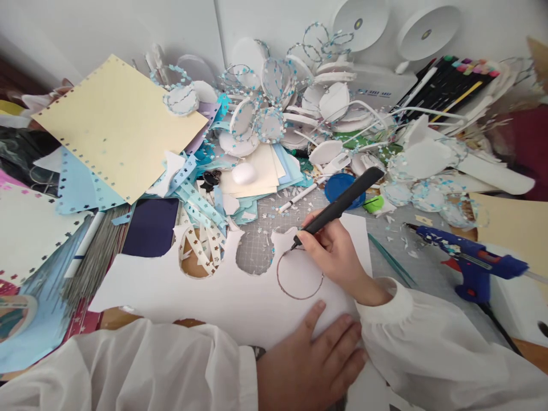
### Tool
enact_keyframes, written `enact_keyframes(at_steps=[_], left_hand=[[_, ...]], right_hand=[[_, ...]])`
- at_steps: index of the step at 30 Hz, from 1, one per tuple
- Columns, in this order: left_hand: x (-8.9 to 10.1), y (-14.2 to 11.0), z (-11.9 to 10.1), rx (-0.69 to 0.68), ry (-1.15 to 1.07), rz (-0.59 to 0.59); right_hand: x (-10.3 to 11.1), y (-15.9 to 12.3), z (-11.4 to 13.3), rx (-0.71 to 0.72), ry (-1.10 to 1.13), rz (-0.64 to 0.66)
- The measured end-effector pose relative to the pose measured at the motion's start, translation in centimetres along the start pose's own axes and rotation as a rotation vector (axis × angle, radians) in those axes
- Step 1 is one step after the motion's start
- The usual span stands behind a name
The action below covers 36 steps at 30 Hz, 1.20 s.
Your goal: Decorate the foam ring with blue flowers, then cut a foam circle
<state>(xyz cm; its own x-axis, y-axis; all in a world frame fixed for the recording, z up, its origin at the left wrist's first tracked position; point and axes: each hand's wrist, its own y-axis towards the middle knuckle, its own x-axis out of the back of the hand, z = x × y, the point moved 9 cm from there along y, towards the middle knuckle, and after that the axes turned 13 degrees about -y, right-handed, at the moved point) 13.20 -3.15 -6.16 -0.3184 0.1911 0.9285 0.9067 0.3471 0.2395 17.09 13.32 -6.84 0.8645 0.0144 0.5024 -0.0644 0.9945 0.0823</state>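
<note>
My right hand [338, 257] is closed round a black pen-shaped tool [342, 202], its tip touching a white foam sheet [222, 291] at the top of a thin metal ring [299, 274] lying on it. My left hand [312, 359] lies flat on the near edge of that sheet, fingers stretched out, just below the ring. The sheet has round cut-outs along its far edge. Both arms wear white sleeves.
A blue glue gun [466, 257] lies to the right. A heap of white discs and beaded rings [278, 114] fills the back. A cream punched sheet [115, 123], blue paper strips, a dark blue card [150, 226] and a marker set [449, 80] surround the grey cutting mat [385, 234].
</note>
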Motion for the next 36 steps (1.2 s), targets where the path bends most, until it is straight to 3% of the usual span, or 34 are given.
enact_keyframes(at_steps=[8, 19, 28, 33, 36], left_hand=[[0.0, 0.0, -0.1, -0.01, 0.006, 0.012], [0.0, 0.0, 0.0, -0.001, -0.013, 0.005], [-0.1, 0.0, 0.0, 0.01, -0.011, 0.019], [-0.1, 0.0, 0.0, 0.008, -0.02, 0.017], [-0.1, -0.1, -0.2, -0.009, -0.003, 0.009]], right_hand=[[0.8, 0.3, -0.7, -0.065, 0.208, -0.05], [0.4, -0.3, 0.4, 0.009, -0.04, -0.046], [1.1, -0.8, 0.9, 0.085, -0.186, -0.142], [1.3, -0.9, 0.8, 0.092, -0.184, -0.152], [1.6, -0.6, 0.3, 0.056, -0.065, -0.159]])
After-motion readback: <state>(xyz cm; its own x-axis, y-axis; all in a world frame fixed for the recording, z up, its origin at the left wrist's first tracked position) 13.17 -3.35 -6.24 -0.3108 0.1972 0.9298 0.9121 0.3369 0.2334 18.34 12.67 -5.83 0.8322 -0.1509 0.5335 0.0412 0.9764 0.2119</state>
